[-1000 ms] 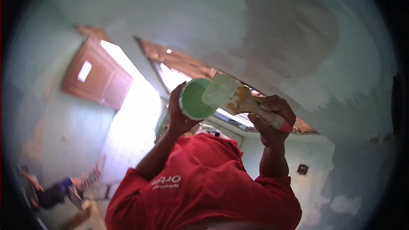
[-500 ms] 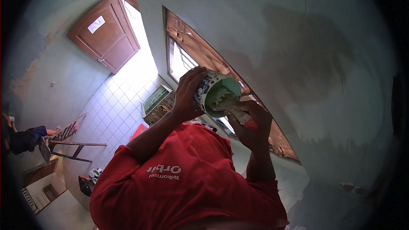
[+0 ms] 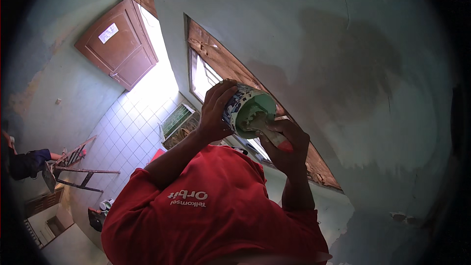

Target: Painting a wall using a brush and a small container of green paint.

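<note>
My left hand (image 3: 216,109) is wrapped around the side of a paint can (image 3: 235,104) with a blue-and-white patterned outside. The can is tilted, its mouth facing up and to the right, and pale green paint coats the inside wall. Between the fingers and thumb of my right hand (image 3: 289,142) is a flat paintbrush (image 3: 271,135) with a red handle end. Its head reaches inside the can, near the lower rim; the bristle tips are hard to make out against the paint.
A pale green wall (image 3: 324,132) with a darker, wet-looking patch rises close on the right, beside a wood-framed window (image 3: 235,54). Behind are a brown door (image 3: 117,44), a tiled floor (image 3: 132,132) and a stepladder (image 3: 81,172). Another person (image 3: 27,162) is at far left.
The paintbrush has shifted slightly within the can's mouth, with my right hand moving a little. Both hands keep their grips. The whole view has shifted slightly.
</note>
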`<action>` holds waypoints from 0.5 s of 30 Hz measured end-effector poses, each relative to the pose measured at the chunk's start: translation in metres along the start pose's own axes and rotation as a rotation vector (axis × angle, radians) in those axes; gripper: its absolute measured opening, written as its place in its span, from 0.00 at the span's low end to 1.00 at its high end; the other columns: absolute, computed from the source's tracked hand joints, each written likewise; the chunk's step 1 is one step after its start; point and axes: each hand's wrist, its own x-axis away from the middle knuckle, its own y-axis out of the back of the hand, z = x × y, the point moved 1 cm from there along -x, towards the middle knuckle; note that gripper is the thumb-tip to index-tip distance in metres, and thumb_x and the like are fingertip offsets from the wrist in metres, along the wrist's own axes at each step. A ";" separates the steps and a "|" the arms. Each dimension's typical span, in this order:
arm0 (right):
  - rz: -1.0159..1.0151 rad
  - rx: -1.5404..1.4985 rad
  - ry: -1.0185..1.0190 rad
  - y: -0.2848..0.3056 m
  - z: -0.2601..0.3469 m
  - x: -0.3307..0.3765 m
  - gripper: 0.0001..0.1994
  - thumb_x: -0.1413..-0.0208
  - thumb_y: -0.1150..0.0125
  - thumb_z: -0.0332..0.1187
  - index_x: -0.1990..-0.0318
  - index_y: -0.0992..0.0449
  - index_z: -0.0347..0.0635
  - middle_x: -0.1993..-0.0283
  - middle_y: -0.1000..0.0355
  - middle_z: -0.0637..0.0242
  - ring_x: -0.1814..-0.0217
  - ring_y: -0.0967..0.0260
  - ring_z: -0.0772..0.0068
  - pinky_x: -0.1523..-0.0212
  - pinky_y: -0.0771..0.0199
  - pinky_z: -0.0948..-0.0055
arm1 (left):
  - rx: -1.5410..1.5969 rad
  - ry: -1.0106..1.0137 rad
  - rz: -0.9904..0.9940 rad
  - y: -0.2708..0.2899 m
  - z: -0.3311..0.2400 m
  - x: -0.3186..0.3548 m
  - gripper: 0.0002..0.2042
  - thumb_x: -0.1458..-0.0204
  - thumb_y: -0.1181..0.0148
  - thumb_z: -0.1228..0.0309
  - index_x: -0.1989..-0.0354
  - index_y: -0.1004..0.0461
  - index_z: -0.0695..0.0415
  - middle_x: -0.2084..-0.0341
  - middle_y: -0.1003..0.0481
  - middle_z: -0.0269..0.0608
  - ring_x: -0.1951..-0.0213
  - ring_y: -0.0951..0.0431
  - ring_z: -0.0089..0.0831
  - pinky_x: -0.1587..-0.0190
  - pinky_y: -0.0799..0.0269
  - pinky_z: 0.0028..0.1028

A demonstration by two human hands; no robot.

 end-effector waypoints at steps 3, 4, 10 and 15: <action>-0.049 -0.073 -0.052 0.006 -0.004 0.007 0.16 0.60 0.23 0.24 0.62 0.22 0.38 0.64 0.20 0.61 0.63 0.20 0.72 0.61 0.21 0.74 | 0.031 0.043 0.021 -0.001 0.000 0.000 0.46 0.68 0.20 0.59 0.37 0.36 0.61 0.41 0.30 0.55 0.40 0.31 0.55 0.38 0.34 0.47; -0.085 -0.160 -0.125 0.009 -0.007 0.009 0.16 0.59 0.23 0.24 0.62 0.22 0.38 0.64 0.20 0.62 0.63 0.20 0.72 0.61 0.21 0.75 | 0.049 0.085 0.035 -0.001 0.000 0.001 0.47 0.69 0.19 0.58 0.37 0.37 0.61 0.41 0.30 0.56 0.39 0.31 0.55 0.38 0.35 0.47; -0.286 -0.537 -0.341 0.007 -0.034 0.022 0.07 0.43 0.35 0.23 0.68 0.30 0.39 0.74 0.25 0.63 0.77 0.25 0.74 0.73 0.22 0.75 | 0.061 0.160 0.087 -0.003 -0.001 0.012 0.50 0.72 0.18 0.58 0.36 0.38 0.60 0.40 0.32 0.56 0.38 0.32 0.55 0.38 0.35 0.47; -0.404 -0.967 -0.593 -0.011 -0.060 0.032 0.08 0.37 0.39 0.31 0.66 0.32 0.44 0.73 0.30 0.69 0.75 0.26 0.76 0.74 0.26 0.77 | 0.060 0.161 0.104 -0.003 0.003 0.019 0.51 0.72 0.18 0.58 0.36 0.38 0.60 0.40 0.32 0.56 0.39 0.32 0.56 0.38 0.35 0.48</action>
